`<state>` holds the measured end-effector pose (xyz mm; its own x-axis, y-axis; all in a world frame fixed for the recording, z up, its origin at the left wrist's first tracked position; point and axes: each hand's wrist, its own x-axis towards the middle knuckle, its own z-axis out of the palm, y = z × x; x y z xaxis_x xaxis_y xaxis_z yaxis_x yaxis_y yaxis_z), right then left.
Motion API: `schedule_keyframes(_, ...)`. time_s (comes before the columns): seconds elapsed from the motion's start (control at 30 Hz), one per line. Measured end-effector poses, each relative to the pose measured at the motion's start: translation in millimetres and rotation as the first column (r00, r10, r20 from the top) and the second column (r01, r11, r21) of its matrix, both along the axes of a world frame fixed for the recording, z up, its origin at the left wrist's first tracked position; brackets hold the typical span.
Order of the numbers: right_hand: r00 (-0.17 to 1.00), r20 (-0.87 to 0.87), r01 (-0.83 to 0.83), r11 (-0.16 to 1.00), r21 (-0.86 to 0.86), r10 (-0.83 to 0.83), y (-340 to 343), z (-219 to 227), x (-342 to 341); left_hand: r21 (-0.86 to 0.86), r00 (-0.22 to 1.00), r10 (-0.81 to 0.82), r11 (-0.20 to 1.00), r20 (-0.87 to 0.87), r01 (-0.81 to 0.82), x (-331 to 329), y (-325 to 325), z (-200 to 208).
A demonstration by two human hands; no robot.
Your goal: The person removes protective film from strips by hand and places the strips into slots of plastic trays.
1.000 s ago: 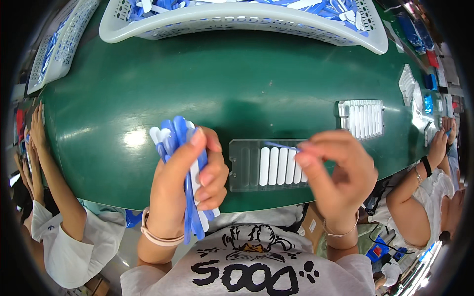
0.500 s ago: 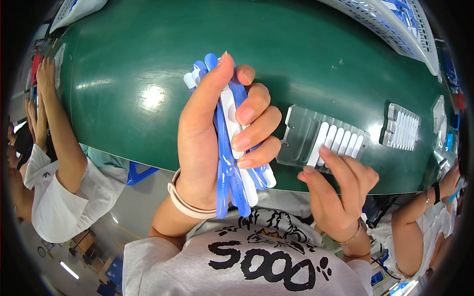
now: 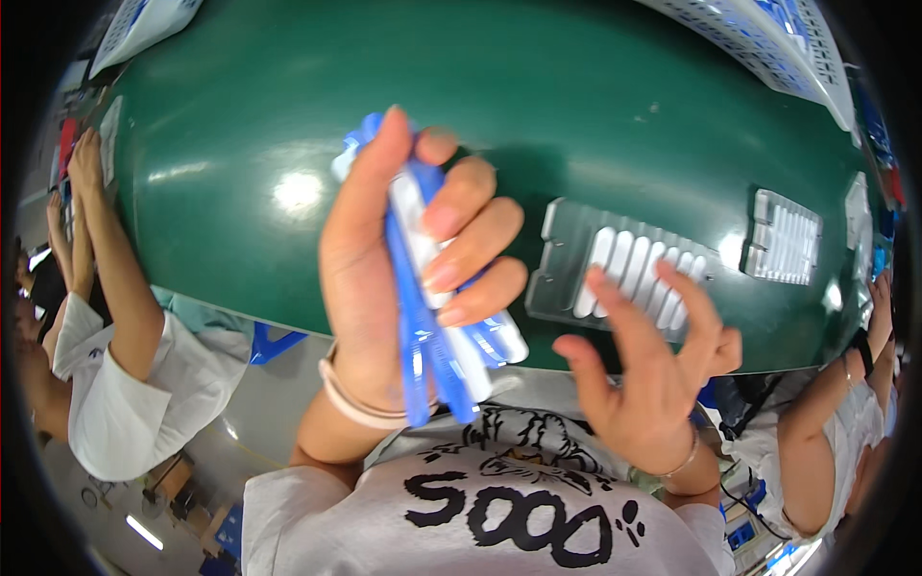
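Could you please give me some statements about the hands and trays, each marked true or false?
1. The left hand grips a bundle of sticks. True.
2. The bundle is entirely white. False: it mixes blue and white.
3. The right hand is open, its fingers spread. True.
4. White strips lie side by side in the nearer clear tray. True.
5. The second tray lies left of the nearer one. False: it lies to the right.
6. The tabletop is red. False: it is green.
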<state>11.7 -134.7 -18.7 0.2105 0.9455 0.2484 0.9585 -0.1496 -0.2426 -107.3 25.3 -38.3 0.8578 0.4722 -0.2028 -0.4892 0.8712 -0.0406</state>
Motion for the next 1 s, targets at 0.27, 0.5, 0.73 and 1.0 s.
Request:
schedule_keyframes(0.27,0.988,0.119,-0.099,0.994,-0.040,0.103,-5.6,-8.2,5.2,0.003,0.998,0.023,1.000,0.059,-0.023,0.4,-2.6,-6.8)
schedule_keyframes(0.5,0.992,0.028,-0.126,0.991,0.039,0.125,-5.4,-8.7,-4.3,0.008,0.997,0.058,0.998,0.052,-0.058,-2.8,-4.2,-8.1)
schedule_keyframes(0.73,0.952,-0.012,-0.255,0.816,0.519,0.305,7.4,-7.7,-21.8,-0.036,0.999,0.036,0.999,0.038,-0.034,1.1,-8.4,-4.9)
schedule_keyframes(1.0,0.890,-0.455,0.041,0.997,0.071,-0.004,43.2,18.0,38.1,-0.008,0.997,0.080,0.997,-0.013,-0.080,-6.6,-1.1,-0.1)
